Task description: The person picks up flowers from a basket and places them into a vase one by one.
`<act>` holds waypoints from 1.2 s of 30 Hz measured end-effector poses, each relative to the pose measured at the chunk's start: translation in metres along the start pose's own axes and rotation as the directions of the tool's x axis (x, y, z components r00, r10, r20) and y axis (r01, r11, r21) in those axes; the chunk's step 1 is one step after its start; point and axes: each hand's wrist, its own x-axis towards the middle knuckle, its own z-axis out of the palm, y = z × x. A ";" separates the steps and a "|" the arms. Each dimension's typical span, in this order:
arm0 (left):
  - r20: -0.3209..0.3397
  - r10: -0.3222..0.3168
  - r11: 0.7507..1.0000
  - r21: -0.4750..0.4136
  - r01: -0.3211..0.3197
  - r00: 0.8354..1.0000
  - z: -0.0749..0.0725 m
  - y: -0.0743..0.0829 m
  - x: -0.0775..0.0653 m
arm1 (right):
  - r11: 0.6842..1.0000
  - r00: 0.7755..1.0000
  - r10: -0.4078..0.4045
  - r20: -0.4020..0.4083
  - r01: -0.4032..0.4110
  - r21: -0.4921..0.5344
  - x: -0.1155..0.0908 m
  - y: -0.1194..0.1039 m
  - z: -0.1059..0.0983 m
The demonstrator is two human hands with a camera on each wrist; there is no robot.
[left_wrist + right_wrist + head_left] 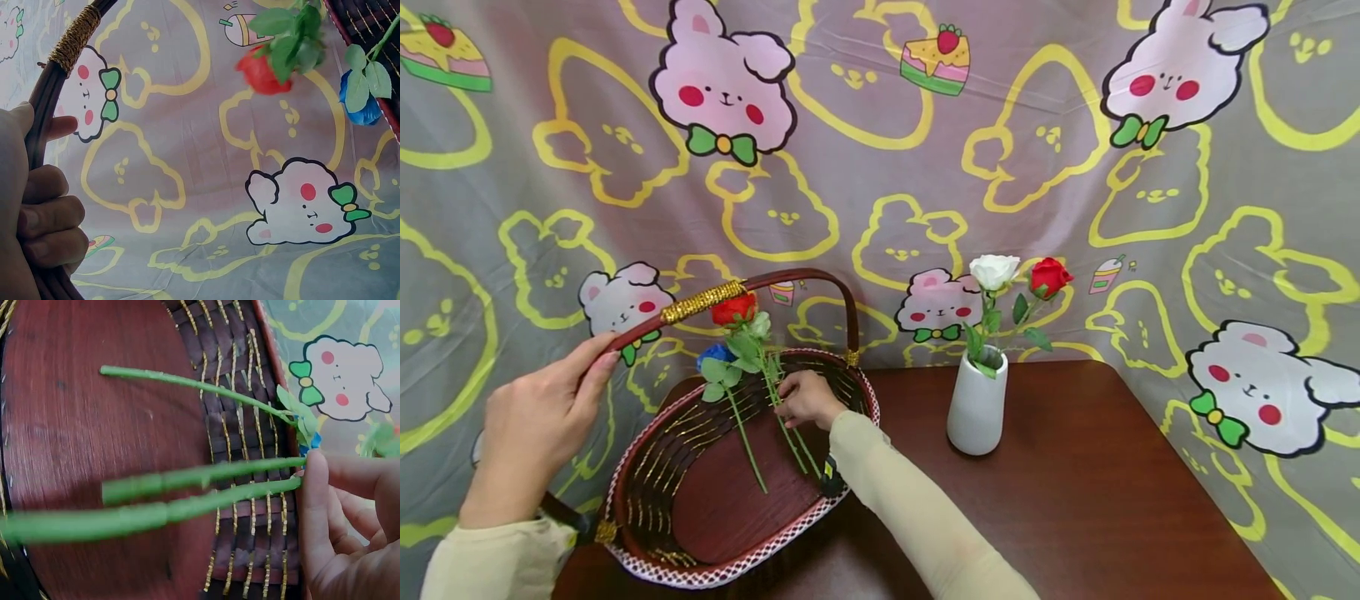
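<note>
My left hand (535, 417) grips the brown handle (838, 292) of an oval woven basket (741, 517), beside the gold-wrapped middle of that handle. Over the basket, my right hand (808, 398) pinches two green stems (206, 478) between thumb and fingers; their cut ends point across the basket's wooden bottom. These stems lead up to a red rose (734, 308) and a small whitish rose (760, 324). A blue rose (713, 357) leans at the far left rim, its stem (187, 382) slanting down inside, apart from my fingers.
To the right of the basket, a white vase (977, 408) stands upright on the dark wooden table (1060, 483). It holds a white rose (994, 272) and a red rose in bloom (1049, 277). Behind the table hangs a cartoon-patterned cloth (880, 167).
</note>
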 end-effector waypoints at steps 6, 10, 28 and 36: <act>0.007 -0.008 1.000 0.001 0.008 1.000 0.000 -0.001 0.000 | 0.996 0.999 -0.036 -0.032 0.033 -0.085 -0.006 -0.007 -0.002; 0.002 -0.003 1.000 -0.005 0.003 1.000 0.001 -0.001 -0.001 | 0.997 0.998 -0.052 -0.042 0.049 -0.058 -0.009 -0.008 -0.005; 0.005 -0.001 1.000 0.002 0.001 1.000 0.001 -0.001 0.001 | 0.982 0.999 -0.049 0.003 0.047 0.181 -0.012 -0.010 -0.018; 0.000 0.004 1.000 -0.002 -0.004 1.000 0.002 -0.002 0.002 | 0.969 0.997 -0.066 0.048 0.053 0.243 -0.018 -0.015 -0.018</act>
